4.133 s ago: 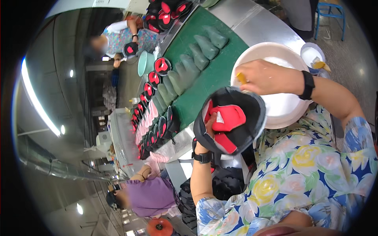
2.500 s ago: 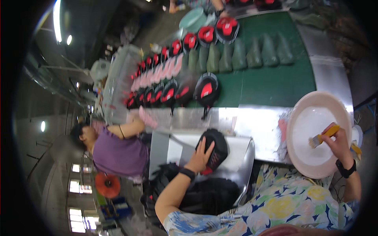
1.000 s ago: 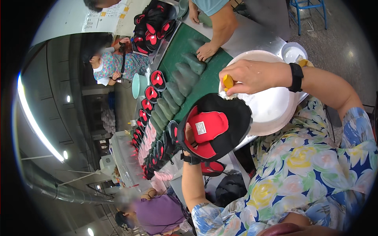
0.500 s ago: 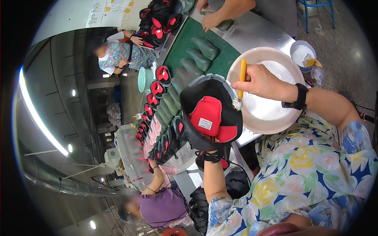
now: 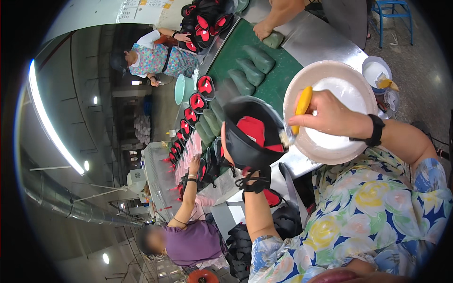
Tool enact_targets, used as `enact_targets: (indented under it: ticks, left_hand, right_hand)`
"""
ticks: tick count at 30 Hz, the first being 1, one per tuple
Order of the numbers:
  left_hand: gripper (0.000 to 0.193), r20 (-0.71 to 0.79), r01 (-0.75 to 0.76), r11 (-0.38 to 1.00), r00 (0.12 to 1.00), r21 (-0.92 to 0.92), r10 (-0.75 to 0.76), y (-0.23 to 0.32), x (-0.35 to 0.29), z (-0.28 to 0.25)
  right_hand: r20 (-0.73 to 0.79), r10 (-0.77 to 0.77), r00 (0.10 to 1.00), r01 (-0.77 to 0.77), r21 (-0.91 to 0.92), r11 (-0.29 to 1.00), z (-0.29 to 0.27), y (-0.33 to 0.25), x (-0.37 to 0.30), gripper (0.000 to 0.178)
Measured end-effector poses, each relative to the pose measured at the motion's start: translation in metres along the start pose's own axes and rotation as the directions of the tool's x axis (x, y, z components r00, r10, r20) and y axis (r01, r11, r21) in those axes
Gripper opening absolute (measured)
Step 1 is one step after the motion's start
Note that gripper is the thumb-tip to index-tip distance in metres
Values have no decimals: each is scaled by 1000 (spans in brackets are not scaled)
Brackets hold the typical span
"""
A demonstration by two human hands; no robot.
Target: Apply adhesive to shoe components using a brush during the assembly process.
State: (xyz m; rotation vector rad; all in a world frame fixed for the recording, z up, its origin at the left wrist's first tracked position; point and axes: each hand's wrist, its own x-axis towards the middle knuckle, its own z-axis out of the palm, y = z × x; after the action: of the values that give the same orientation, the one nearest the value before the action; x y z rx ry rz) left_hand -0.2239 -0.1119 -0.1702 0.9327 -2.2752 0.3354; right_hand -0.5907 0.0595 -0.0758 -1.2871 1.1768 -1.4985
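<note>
A black shoe upper with a red lining (image 5: 252, 129) is gripped by my left hand (image 5: 227, 147), whose fingers show along its left side while the rest is hidden behind it. The upper's opening faces me, tilted. My right hand (image 5: 332, 111) is closed around a brush with a yellow handle (image 5: 303, 106). Its pale, wet bristles touch the right rim of the upper. Just behind that hand stands a wide, light basin (image 5: 296, 78) holding white liquid (image 5: 337, 92). Laces dangle by my left wrist.
Grey-green shoe lasts (image 5: 260, 59) lie on a green conveyor belt (image 5: 283, 70). Beyond are a row of red-lined uppers (image 5: 205, 87) and a mint basin (image 5: 183, 89). A co-worker's hand (image 5: 264, 29) touches a last; two other people work left. A small bucket (image 5: 376, 70) stands right.
The upper has turned in my left hand, so its side now faces me more. The brush has tilted and stays at the rim. One co-worker's arm has reached further up among the pink pieces.
</note>
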Motion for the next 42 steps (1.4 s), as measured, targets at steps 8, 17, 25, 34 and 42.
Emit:
enact_targets:
  ticks: [8, 17, 25, 34, 42]
  left_hand:
    - [77, 364, -276, 899, 920, 340, 144, -31, -101, 32]
    - [74, 400, -273, 931, 902, 243, 160, 14, -131, 78]
    - [72, 437, -232, 955, 890, 183, 133, -1, -140, 61]
    - [69, 493, -177, 980, 863, 92, 110, -53, -126, 12]
    - [67, 526, -148, 989, 842, 2, 125, -54, -154, -2]
  right_hand:
    - [215, -638, 739, 665, -84, 742, -6, 1, 17, 18]
    - [423, -690, 587, 800, -172, 575, 19, 3, 40, 16]
    - [460, -241, 855, 408, -307, 860, -2, 10, 35, 24]
    - [337, -376, 863, 461, -224, 859, -18, 3, 23, 21]
    - [583, -271, 766, 552, -381, 741, -21, 5, 9, 16]
